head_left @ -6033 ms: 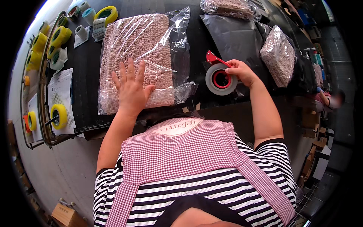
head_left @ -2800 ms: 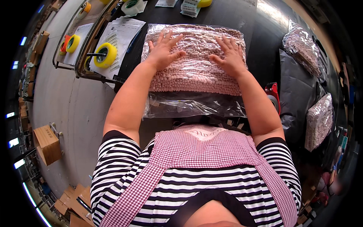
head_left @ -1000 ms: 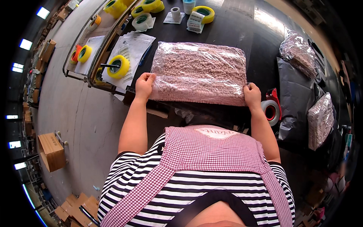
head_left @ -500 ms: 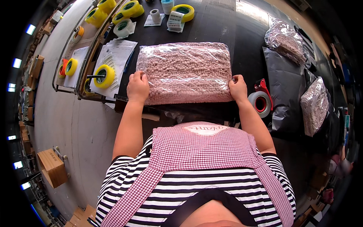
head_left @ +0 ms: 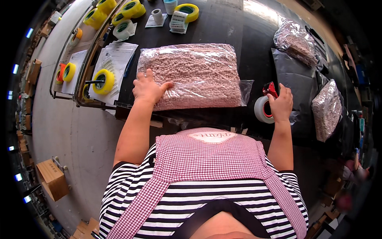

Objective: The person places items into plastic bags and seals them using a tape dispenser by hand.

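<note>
A pink package (head_left: 191, 77) of nubbly textile in clear plastic wrap lies across the front of the black table. My left hand (head_left: 148, 91) rests on its left side, fingers spread over the film and thumb pointing inward. To the right of the package, a red tape dispenser (head_left: 269, 88) carries a roll of clear tape (head_left: 262, 109). My right hand (head_left: 281, 102) is closed around the dispenser from its right side, thumb on the red frame; the hand hides part of it. A loose flap of plastic film (head_left: 246, 91) sticks out at the package's right end.
On the right lie a dark grey plastic bag (head_left: 294, 73) and two more wrapped pink packages (head_left: 296, 42), (head_left: 327, 111). Paper sheets (head_left: 115, 59) with a yellow tape roll (head_left: 103, 81) are at the left. Several tape rolls (head_left: 131, 8) and labels (head_left: 178, 22) sit farther back.
My right hand has left the package's right end and moved right onto the tape dispenser, which has shifted a little. My left hand has gone from pinching the package's edge to lying spread on it.
</note>
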Action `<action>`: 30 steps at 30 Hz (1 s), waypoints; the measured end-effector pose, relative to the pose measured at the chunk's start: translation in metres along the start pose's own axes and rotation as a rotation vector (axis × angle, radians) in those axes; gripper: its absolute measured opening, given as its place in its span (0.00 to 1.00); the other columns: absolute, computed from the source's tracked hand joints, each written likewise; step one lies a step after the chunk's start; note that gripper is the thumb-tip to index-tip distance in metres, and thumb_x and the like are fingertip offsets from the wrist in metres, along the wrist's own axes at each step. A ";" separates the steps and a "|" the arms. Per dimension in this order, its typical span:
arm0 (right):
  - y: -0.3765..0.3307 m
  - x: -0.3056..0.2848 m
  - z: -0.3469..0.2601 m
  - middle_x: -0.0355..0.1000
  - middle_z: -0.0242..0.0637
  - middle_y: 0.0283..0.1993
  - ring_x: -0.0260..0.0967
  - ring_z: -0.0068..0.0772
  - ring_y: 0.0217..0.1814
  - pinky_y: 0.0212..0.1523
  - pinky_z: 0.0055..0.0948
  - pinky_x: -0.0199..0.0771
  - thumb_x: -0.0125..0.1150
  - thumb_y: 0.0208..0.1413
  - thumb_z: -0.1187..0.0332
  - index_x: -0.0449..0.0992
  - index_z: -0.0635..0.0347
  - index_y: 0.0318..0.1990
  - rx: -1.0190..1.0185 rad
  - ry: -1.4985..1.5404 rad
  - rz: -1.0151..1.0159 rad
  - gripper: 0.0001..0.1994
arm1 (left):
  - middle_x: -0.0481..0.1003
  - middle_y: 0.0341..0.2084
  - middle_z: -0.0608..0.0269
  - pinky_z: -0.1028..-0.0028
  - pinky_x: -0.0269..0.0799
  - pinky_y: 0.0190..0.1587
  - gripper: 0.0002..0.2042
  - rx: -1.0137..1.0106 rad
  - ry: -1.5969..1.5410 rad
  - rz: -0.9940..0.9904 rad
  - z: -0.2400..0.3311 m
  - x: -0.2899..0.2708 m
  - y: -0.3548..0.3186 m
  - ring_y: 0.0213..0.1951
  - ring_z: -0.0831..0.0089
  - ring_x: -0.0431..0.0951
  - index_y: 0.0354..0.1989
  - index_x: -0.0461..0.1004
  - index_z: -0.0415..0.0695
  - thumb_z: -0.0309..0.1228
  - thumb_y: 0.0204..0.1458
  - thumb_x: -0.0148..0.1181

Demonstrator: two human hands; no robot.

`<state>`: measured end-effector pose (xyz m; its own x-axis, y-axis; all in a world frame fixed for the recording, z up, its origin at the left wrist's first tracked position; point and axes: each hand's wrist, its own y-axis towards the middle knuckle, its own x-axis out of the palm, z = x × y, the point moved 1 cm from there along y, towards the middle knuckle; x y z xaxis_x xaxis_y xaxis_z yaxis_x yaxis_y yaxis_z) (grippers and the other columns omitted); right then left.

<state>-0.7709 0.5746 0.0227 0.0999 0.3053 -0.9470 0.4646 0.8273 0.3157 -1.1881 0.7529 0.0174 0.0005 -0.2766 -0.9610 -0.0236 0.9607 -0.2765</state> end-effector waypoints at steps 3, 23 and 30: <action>-0.010 0.016 0.039 0.75 0.47 0.48 0.73 0.51 0.52 0.57 0.43 0.71 0.73 0.43 0.63 0.73 0.60 0.52 0.171 -0.090 -0.301 0.26 | 0.57 0.67 0.45 0.50 0.70 0.58 0.54 0.009 -0.026 0.015 0.002 0.003 0.002 0.63 0.46 0.64 0.72 0.55 0.48 0.74 0.43 0.57; 0.026 -0.102 -0.238 0.68 0.43 0.48 0.73 0.49 0.49 0.50 0.41 0.77 0.67 0.38 0.77 0.69 0.49 0.63 -0.957 0.807 -0.457 0.37 | 0.58 0.65 0.47 0.52 0.72 0.56 0.43 0.095 -0.158 -0.005 -0.022 0.012 0.017 0.60 0.46 0.68 0.71 0.58 0.54 0.61 0.49 0.63; 0.020 -0.046 -0.292 0.68 0.42 0.49 0.73 0.51 0.50 0.50 0.42 0.76 0.69 0.37 0.75 0.69 0.46 0.63 -0.991 0.588 -0.502 0.38 | 0.77 0.38 0.57 0.67 0.70 0.53 0.20 0.208 -1.145 -0.130 -0.083 0.015 0.029 0.49 0.63 0.77 0.52 0.78 0.44 0.47 0.63 0.55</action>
<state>-1.0230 0.7150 0.0897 -0.4209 -0.1925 -0.8864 -0.5474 0.8331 0.0790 -1.2721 0.7748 -0.0044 0.8937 -0.2927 -0.3401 0.2067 0.9413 -0.2670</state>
